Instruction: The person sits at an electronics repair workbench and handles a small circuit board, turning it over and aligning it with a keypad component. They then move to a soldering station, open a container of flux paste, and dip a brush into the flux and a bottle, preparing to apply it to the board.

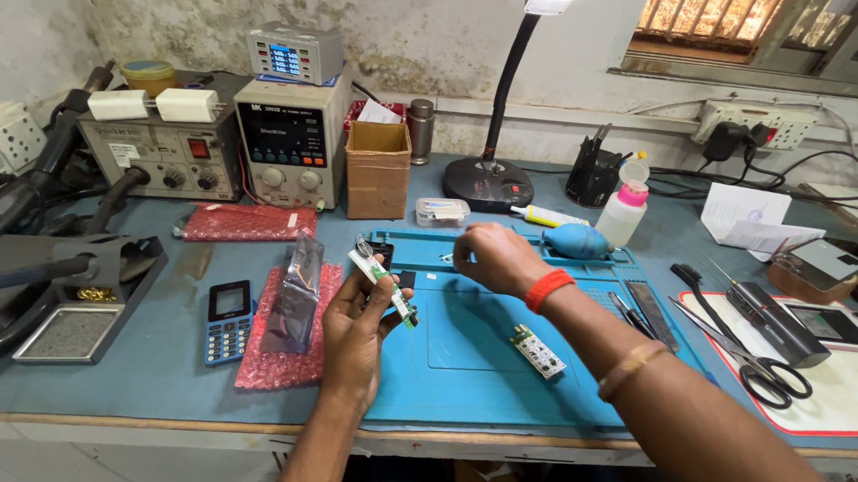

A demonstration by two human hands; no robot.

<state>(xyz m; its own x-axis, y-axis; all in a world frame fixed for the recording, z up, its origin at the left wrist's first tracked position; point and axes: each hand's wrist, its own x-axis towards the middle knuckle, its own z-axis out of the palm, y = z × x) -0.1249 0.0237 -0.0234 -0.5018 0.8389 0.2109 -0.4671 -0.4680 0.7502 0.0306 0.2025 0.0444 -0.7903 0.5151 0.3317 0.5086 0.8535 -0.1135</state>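
Nearest to me, my left hand [356, 326] is raised over the near left part of the blue work mat [473, 364], its fingers pinched around a narrow green circuit board [385, 286] that tilts from upper left down to lower right. Farther out, my right hand [495, 257], with an orange band at the wrist, reaches to the far edge of the mat with its fingers curled downward; I cannot tell whether it has hold of anything there. On the mat, just right of my right forearm, lies a second small green board [537, 351].

Left of my left hand, a clear grey bag [294, 295] rests on a sheet of pink bubble wrap [284, 348], and a blue keypad phone [228, 320] lies just beside it, farther left. Another pink bubble-wrap packet [240, 221] with a small white label sits farther back, in front of the bench power supply [290, 146]. To its right stands an open brown cardboard box [379, 168], and near that a small clear plastic case [441, 212]. A white bottle with a pink cap [623, 211] stands at the far right of the mat, beside a blue rubber blower [576, 241]. Black-handled scissors [742, 353] lie on a white, red-edged mat at the right.
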